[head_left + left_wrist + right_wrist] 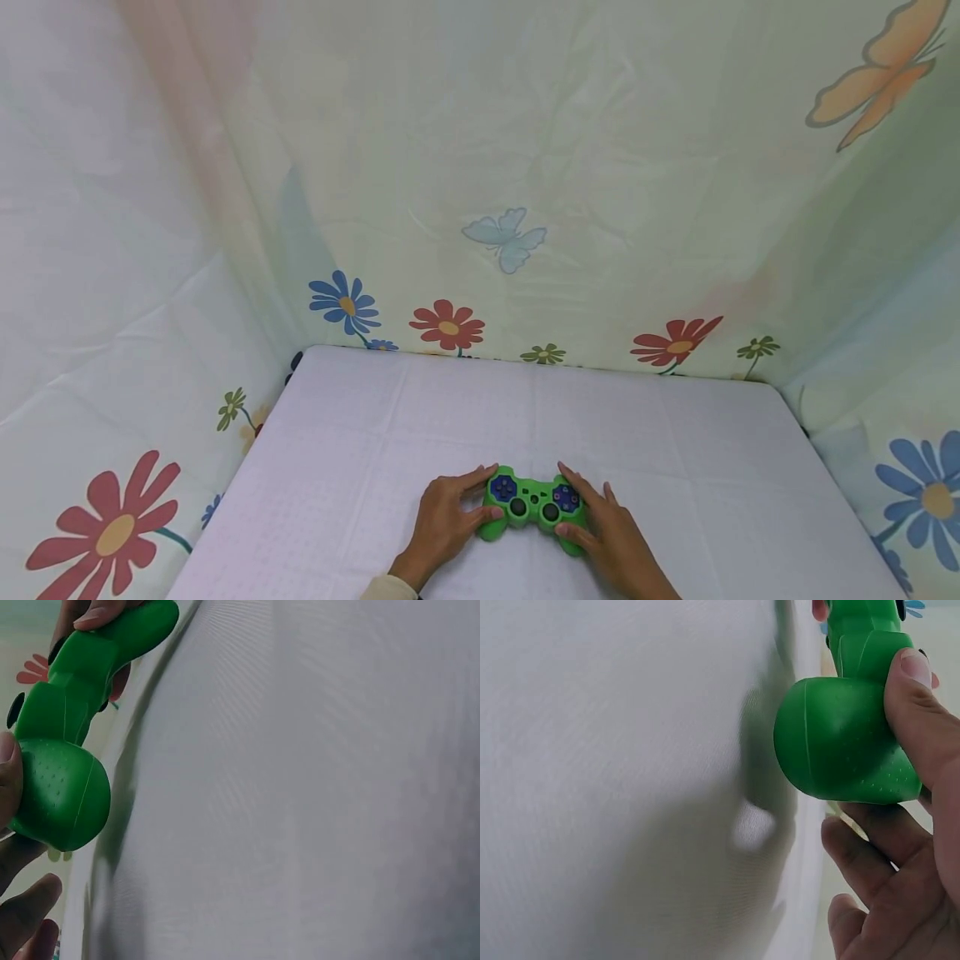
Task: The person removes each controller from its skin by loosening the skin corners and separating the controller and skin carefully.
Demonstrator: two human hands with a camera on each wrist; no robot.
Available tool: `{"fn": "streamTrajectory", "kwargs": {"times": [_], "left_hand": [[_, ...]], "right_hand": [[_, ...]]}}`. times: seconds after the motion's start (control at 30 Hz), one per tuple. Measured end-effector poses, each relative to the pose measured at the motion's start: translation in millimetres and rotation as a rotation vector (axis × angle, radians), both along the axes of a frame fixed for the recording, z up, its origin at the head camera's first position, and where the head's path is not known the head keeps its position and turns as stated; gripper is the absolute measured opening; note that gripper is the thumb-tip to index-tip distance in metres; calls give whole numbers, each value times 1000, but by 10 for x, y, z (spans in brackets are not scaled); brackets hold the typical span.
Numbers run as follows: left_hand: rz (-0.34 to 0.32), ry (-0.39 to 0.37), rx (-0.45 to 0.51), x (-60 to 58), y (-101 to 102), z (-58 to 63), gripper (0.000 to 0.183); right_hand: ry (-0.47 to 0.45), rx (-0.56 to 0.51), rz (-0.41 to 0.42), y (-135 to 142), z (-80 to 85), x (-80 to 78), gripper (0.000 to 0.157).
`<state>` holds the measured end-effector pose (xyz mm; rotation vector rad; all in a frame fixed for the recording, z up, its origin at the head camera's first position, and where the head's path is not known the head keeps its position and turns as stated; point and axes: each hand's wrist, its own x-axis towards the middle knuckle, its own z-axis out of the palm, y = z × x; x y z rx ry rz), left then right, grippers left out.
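Observation:
A green game controller (534, 493) with blue button pads and black thumbsticks is held between both hands near the front of the table. My left hand (442, 518) grips its left end, thumb on the left handle and index finger along the far edge. On the other end, my right hand (617, 537) has its thumb on the right handle and index finger at the far corner. In the left wrist view the rounded green handle (61, 795) shows from its near side. The right wrist view shows the other handle (844, 742), thumb over it and remaining fingers below, apart from it.
A white cloth covers the table (450, 417). Behind it and at both sides hang pale curtains (600, 208) printed with flowers and butterflies. Small dark objects (295, 363) stick out at the table's far left corner.

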<state>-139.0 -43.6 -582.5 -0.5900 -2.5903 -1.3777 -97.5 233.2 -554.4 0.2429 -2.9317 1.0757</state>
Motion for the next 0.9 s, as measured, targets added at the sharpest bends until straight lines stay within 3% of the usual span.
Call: {"fn": "streamTrajectory", "kwargs": {"times": [0.23, 0.5, 0.7, 0.9], "left_hand": [[25, 46, 64, 4, 6, 38, 67], [43, -5, 127, 29, 23, 48, 64], [23, -7, 208, 43, 47, 53, 63], [-5, -87, 284, 72, 52, 61, 64]], "right_hand": [[57, -15, -37, -23, 6, 13, 86], [180, -12, -81, -60, -74, 25, 93], [181, -119, -108, -67, -63, 27, 93], [177, -212, -101, -55, -58, 25, 92]]}}
